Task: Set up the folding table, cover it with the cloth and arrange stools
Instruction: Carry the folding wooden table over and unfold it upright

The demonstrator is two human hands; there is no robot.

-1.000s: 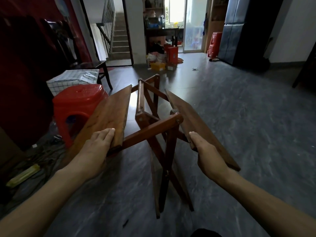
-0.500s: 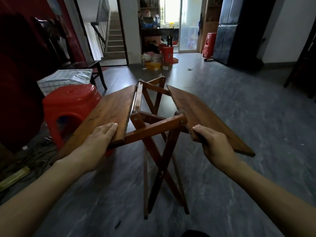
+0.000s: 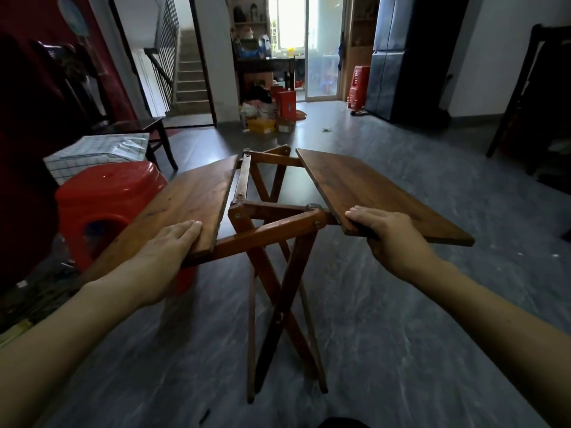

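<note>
folding table (image 3: 272,230), half open: left hand (image 3: 167,251) grips 9 o'clock leaf (image 3: 188,202), right hand (image 3: 386,236) grips 3 o'clock leaf (image 3: 367,183), seemingly to level them.

no readable text, labels or numbers anywhere
</note>
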